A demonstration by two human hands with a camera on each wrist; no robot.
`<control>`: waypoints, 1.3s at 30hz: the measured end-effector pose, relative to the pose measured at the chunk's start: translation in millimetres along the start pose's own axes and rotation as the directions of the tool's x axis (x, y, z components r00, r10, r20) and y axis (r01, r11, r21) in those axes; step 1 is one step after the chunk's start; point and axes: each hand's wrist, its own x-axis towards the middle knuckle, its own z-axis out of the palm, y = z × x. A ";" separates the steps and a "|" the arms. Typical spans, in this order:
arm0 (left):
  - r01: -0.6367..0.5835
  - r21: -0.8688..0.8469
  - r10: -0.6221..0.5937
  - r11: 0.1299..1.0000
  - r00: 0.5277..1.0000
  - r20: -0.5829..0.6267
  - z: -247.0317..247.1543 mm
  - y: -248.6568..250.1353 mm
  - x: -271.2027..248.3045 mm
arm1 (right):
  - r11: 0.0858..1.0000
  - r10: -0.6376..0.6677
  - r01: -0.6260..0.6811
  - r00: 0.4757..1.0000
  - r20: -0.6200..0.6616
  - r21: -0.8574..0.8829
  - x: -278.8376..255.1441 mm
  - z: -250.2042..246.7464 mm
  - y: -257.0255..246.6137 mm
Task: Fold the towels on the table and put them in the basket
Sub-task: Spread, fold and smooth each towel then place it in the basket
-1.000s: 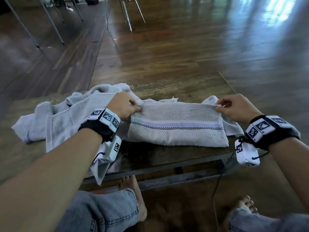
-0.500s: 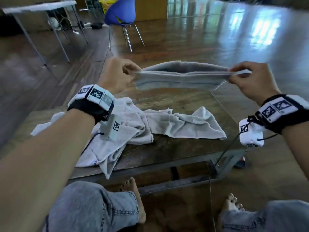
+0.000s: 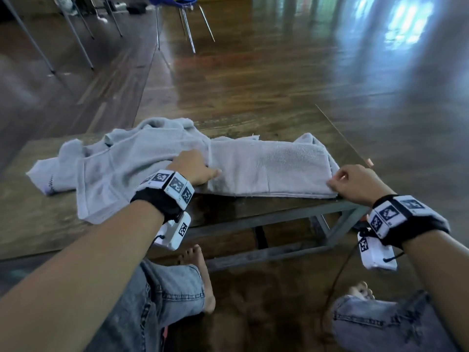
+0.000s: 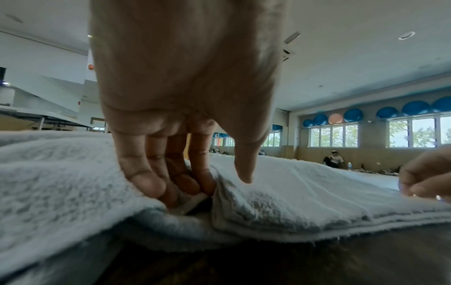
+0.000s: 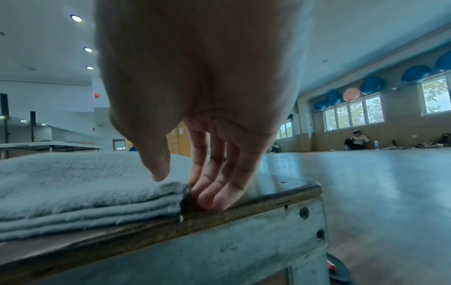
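Shiny wood floor (image 3: pixel 279 72) lies all around the low tabletop (image 3: pixel 38 224), where a folded towel (image 3: pixel 269 168) rests by the near edge, with more loose towels (image 3: pixel 121 163) bunched beside it. Left hand (image 3: pixel 195 166) has its fingers (image 4: pixel 144 173) tucked under the towel's left end, thumb on top, pinching it. Right hand (image 3: pixel 355 182) is at the right corner, fingers curled at the edge and thumb raised just above, so I cannot tell if it grips.

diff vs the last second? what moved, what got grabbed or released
The folded towel, pinched at both ends and lifted taut in the air half a second ago, is back down on the table, folded narrower, stripe hidden. The left hand and right hand came down with it; their fingers now sit at its ends, thumbs lifted, grip apparently loosened. The crumpled towels stayed heaped on the left.
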 end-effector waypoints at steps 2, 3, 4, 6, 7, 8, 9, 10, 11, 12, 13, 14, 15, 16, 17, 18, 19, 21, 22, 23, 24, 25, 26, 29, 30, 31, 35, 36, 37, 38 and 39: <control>-0.006 0.027 0.006 1.000 1.000 0.005 2.8 -0.7 0.7 | 0.998 0.023 -0.021 0.999 0.029 -0.063 1.7 0.6 -7.9; -0.009 0.024 0.009 1.000 1.000 0.000 3.2 -1.8 0.8 | 0.996 0.042 -0.039 0.998 0.047 -0.078 1.8 0.0 -12.1; -0.005 0.010 0.005 1.000 1.000 -0.010 3.8 -2.8 0.2 | 0.995 0.066 -0.061 0.996 0.059 -0.084 1.1 -0.4 -15.9; 0.020 -0.022 -0.021 1.000 0.999 -0.037 2.9 -4.4 -1.8 | 0.992 0.103 -0.099 0.993 0.059 -0.072 -2.6 -3.4 -22.3; 0.034 -0.029 -0.036 0.999 0.998 -0.056 1.9 -4.8 -2.5 | 0.992 0.112 -0.108 0.992 0.053 -0.066 -5.2 -6.0 -24.6; 0.044 -0.023 -0.045 0.999 0.996 -0.075 1.2 -4.8 -2.9 | 0.991 0.118 -0.115 0.992 0.044 -0.062 -7.4 -9.1 -25.4; 0.048 -0.006 -0.049 0.999 0.994 -0.095 0.6 -4.3 -3.7 | 0.991 0.121 -0.119 0.992 0.031 -0.057 -10.1 -12.0 -25.4; 0.052 0.010 -0.050 0.999 0.993 -0.108 0.2 -3.5 -4.8 | 0.991 0.125 -0.124 0.992 0.021 -0.046 -12.2 -14.3 -24.0; 0.053 0.014 -0.051 0.998 0.993 -0.108 0.4 -2.3 -6.1 | 0.992 0.126 -0.126 0.992 0.019 -0.032 -13.9 -16.2 -22.2; 0.054 0.004 -0.053 0.999 0.994 -0.095 1.0 -1.0 -7.9 | 0.991 0.130 -0.129 0.991 0.031 -0.024 -15.9 -17.4 -20.6; 0.055 -0.010 -0.056 0.998 0.996 -0.073 1.4 0.3 -10.0 | 0.991 0.132 -0.131 0.990 0.050 -0.024 -17.9 -17.9 -19.6; 0.059 -0.023 -0.060 0.998 0.997 -0.049 2.0 1.5 -12.0 | 0.991 0.130 -0.129 0.989 0.069 -0.022 -20.1 -17.5 -18.6; 0.062 -0.030 -0.063 0.998 0.997 -0.032 2.5 2.1 -13.9 | 0.992 0.125 -0.124 0.989 0.081 -0.017 -22.3 -16.8 -17.6; 0.067 -0.034 -0.067 0.997 0.997 -0.028 1.7 2.7 -15.1 | 0.993 0.120 -0.119 0.990 0.080 -0.010 -23.5 -16.6 -17.2; 0.072 -0.041 -0.073 0.997 0.997 -0.039 -0.3 2.6 -15.4 | 0.993 0.118 -0.118 0.991 0.069 -0.001 -23.7 -17.3 -17.3; 0.078 -0.058 -0.081 0.995 0.995 -0.057 -2.8 1.9 -15.4 | 0.993 0.119 -0.120 0.991 0.053 0.009 -23.5 -18.6 -17.5; 0.081 -0.078 -0.087 0.994 0.993 -0.079 -5.7 1.2 -14.9 | 0.992 0.123 -0.124 0.992 0.040 0.019 -23.1 -20.9 -17.9; 0.084 -0.098 -0.094 0.992 0.990 -0.109 -10.9 -0.7 -14.1 | 0.989 0.143 -0.144 0.988 0.054 0.016 -22.5 -26.1 -17.9; 0.089 -0.091 -0.098 0.992 0.990 -0.100 -11.9 -1.5 -14.4 | 0.988 0.156 -0.156 0.984 0.082 -0.004 -23.1 -27.7 -17.7; 0.099 -0.070 -0.105 0.993 0.991 -0.081 -11.4 -1.7 -14.9 | 0.985 0.172 -0.170 0.979 0.110 -0.031 -24.5 -27.7 -17.6; 0.113 -0.039 -0.115 0.993 0.991 -0.065 -9.3 -1.4 -15.1 | 0.980 0.193 -0.186 0.973 0.123 -0.065 -25.9 -25.8 -17.6; 0.123 -0.003 -0.122 0.992 0.990 -0.068 -5.9 0.3 -15.1 | 0.974 0.213 -0.203 0.972 0.097 -0.104 -27.8 -22.2 -18.2; 0.122 0.030 -0.118 0.992 0.988 -0.104 -2.5 3.6 -14.7 | 0.966 0.219 -0.213 0.976 0.024 -0.149 -30.2 -17.9 -20.7; -0.015 0.034 0.025 0.999 0.951 -0.308 4.9 20.9 -11.3 | 0.982 0.026 -0.062 0.980 -0.197 -0.180 -30.6 -5.7 -35.9; -0.124 -0.005 0.115 0.992 0.939 -0.325 8.4 28.2 -8.5 | 0.989 -0.087 0.061 0.975 -0.203 -0.134 -27.9 -0.8 -42.4; -0.238 -0.037 0.216 0.971 0.930 -0.298 12.9 35.7 -5.4 | 0.979 -0.196 0.182 0.964 -0.178 -0.091 -25.3 4.8 -49.8; -0.424 0.046 0.425 0.905 0.905 -0.025 37.3 61.1 6.0 | 0.896 -0.407 0.417 0.909 0.089 -0.153 -18.9 30.3 -75.2; -0.402 0.091 0.400 0.911 0.916 0.043 41.7 63.7 10.1 | 0.889 -0.390 0.414 0.908 0.152 -0.195 -17.0 35.5 -79.1; -0.377 0.119 0.368 0.919 0.925 0.089 43.8 65.7 13.9 | 0.889 -0.365 0.399 0.914 0.180 -0.226 -14.6 38.5 -83.0; -0.366 0.117 0.357 0.923 0.930 0.089 44.2 67.2 17.4 | 0.892 -0.354 0.384 0.922 0.157 -0.241 -12.6 39.1 -87.4; -0.368 0.091 0.366 0.925 0.930 0.043 43.7 69.0 21.1 | 0.894 -0.363 0.374 0.927 0.092 -0.247 -9.6 38.1 -91.7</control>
